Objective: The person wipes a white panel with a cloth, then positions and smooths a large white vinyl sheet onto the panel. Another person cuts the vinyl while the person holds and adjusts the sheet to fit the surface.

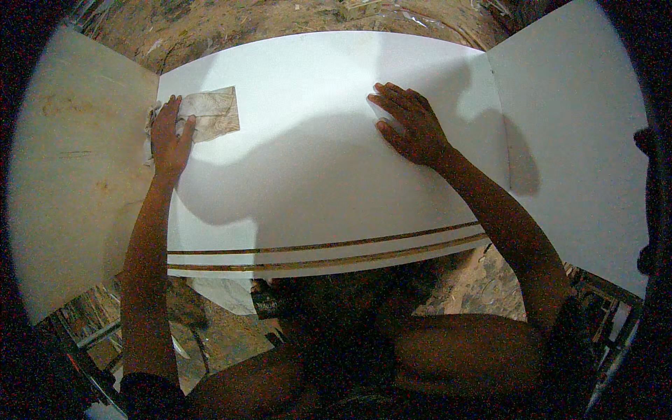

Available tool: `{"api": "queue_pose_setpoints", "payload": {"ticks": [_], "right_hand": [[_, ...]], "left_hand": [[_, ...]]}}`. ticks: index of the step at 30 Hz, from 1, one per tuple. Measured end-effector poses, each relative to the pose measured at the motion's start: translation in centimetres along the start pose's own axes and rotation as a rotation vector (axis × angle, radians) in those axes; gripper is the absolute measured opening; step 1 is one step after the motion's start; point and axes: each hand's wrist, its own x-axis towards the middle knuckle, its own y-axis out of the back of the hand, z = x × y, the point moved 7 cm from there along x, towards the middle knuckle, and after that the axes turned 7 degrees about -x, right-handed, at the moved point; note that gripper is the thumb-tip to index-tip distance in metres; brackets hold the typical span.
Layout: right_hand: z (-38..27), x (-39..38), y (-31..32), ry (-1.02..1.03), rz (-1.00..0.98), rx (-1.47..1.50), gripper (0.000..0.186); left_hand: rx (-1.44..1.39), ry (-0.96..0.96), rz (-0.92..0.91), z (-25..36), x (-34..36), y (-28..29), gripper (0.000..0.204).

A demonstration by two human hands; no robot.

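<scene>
A white board (322,175) with two dark parallel strips along its near edge lies between two side panels. My left hand (173,136) rests with fingers stretched out on a stained, crumpled pale cloth (218,105) near the board’s left end. My right hand (413,122) lies open on the board toward the right, fingers slightly spread; whether anything thin is under its palm, I cannot make out. Both forearms reach in from the lower edge, and their shadows fall across the board.
A stained off-white panel (77,175) flanks the board on the left, a white panel (581,161) on the right. Dirt ground (294,17) with scattered debris shows beyond the far edge. My bent legs are below the near edge, beside dark metal pieces at the lower sides.
</scene>
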Motion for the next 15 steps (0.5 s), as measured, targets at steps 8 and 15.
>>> {"api": "queue_pose_setpoints", "payload": {"ticks": [8, 15], "right_hand": [[0.05, 0.22, -0.39, -0.014, -0.038, -0.020, 0.053], [-0.29, 0.10, -0.03, 0.006, -0.009, -0.016, 0.053]], "left_hand": [[-0.043, 0.050, -0.017, -0.47, -0.03, -0.05, 0.056], [-0.004, 0.036, -0.016, -0.36, -0.02, 0.13, 0.056]]}}
